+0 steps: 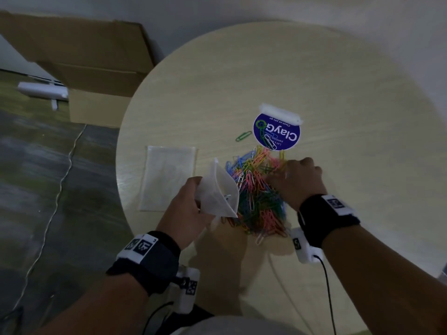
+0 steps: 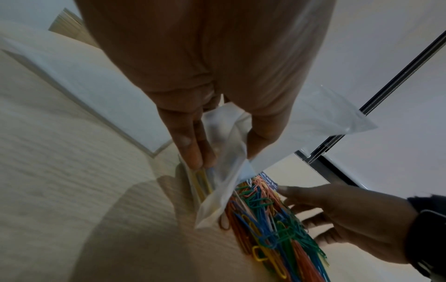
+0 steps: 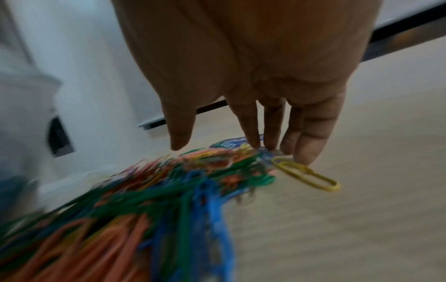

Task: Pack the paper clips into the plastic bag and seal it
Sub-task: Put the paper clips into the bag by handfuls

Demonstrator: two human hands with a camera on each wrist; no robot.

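A heap of coloured paper clips (image 1: 258,192) lies on the round table (image 1: 338,93) in front of me. My left hand (image 1: 191,204) pinches a small clear plastic bag (image 1: 217,189) at the heap's left edge, its mouth gaping toward the clips. A few clips (image 2: 202,183) sit inside the bag. My right hand (image 1: 296,178) is on the heap's far right side, its straight fingers (image 3: 304,133) touching the clips and the thumb held apart. A yellow clip (image 3: 306,175) lies loose by the fingertips.
A pouch with a round blue label (image 1: 277,131) lies beyond the heap, a lone green clip (image 1: 243,136) to its left. A second flat clear bag (image 1: 169,177) rests on the table's left side. A cardboard box (image 1: 92,68) stands on the floor at the left.
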